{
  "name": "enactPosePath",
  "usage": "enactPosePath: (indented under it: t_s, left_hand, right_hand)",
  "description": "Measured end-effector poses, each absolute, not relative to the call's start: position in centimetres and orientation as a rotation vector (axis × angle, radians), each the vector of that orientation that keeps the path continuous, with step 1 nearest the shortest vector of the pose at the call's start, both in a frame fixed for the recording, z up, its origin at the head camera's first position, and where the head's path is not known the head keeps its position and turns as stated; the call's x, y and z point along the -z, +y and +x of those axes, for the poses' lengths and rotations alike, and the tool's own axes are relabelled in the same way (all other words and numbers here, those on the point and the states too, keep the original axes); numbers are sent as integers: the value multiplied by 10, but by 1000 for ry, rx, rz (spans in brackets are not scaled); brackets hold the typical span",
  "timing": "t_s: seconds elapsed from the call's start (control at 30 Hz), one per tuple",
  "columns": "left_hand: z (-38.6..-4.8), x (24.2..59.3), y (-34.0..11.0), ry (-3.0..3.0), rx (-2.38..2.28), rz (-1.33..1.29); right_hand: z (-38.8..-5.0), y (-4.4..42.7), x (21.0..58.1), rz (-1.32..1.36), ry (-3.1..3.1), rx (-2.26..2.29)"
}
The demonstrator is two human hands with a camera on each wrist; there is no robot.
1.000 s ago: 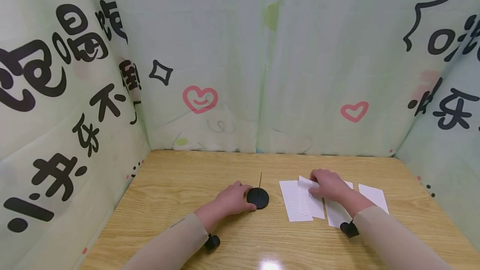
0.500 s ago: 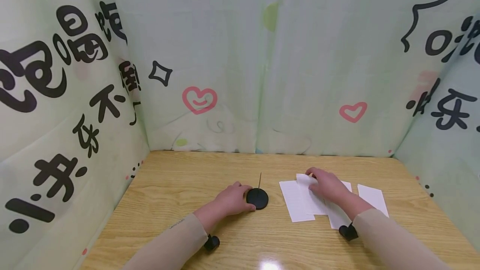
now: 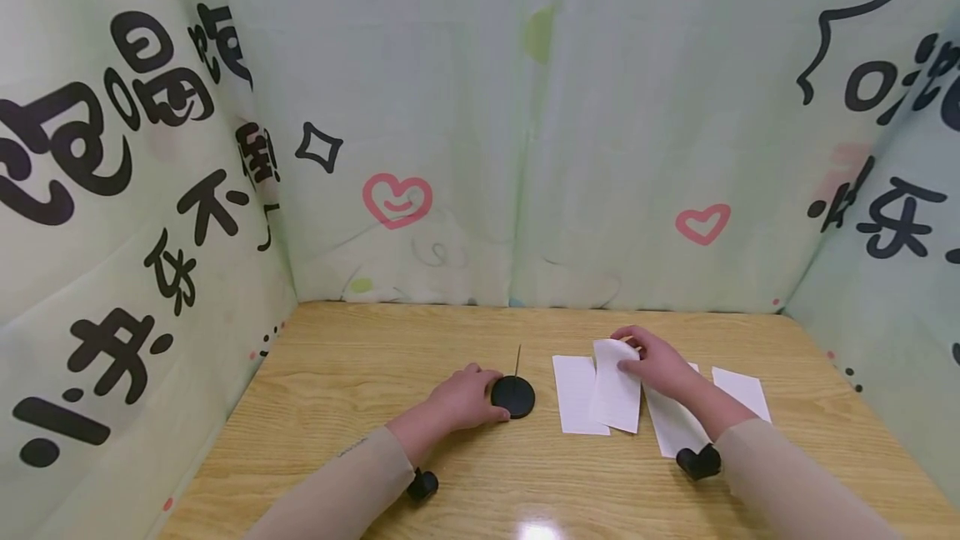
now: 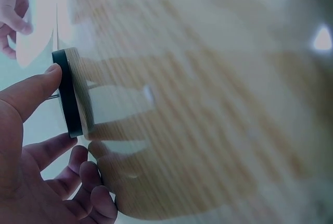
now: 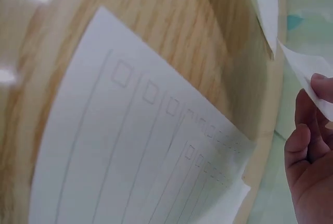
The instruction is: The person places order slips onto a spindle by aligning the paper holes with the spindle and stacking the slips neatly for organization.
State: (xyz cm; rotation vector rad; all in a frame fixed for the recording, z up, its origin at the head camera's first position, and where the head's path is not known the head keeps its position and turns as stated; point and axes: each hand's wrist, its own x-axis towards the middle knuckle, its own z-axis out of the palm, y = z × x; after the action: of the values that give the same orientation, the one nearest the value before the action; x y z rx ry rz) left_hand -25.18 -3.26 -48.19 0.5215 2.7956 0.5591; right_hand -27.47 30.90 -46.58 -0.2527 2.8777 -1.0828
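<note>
Pinched between the thumb and fingers of my right hand [image 3: 658, 363] is a white slip of paper [image 3: 618, 394], raised at its far end. In the right wrist view, that slip [image 5: 299, 63] is at the right edge, above the lined, checkboxed paper [image 5: 88, 146]. My left hand [image 3: 463, 398] grips the rim of a spike paper holder [image 3: 513, 398], a round black base with a thin upright needle. The left wrist view shows the thumb on one side of the base [image 4: 67, 94] and a finger at the other. No paper is visible on the needle.
One paper slip [image 3: 576, 397] lies left of the held one. Another slip [image 3: 670, 423] is partly under my right forearm, and a further slip [image 3: 742, 390] lies to its right. Printed curtains [image 3: 420, 107] enclose the wooden table [image 3: 375, 340] on three sides.
My right hand has lifted the slip's far end and moved slightly away from me, so the slip now stands up more from the table. The left hand keeps its hold on the base.
</note>
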Motion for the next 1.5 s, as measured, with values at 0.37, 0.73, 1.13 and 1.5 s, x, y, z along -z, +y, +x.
enactPosePath:
  t_s: [0.37,0.73,1.13,1.5]
  left_hand:
    - [-251,480,-34,2797,-591,535]
    - [-249,477,-34,2793,-600,528]
    - [-250,479,-33,2792,-595,530]
    - [-251,481,-33,2795,-585,534]
  right_hand:
    - [-268,315,453,-179,2750,1313]
    - [-259,312,443,-214,2753,1393]
    - [-251,303,429,-209,2766,1463]
    - [-246,278,418,-264,2717,1546]
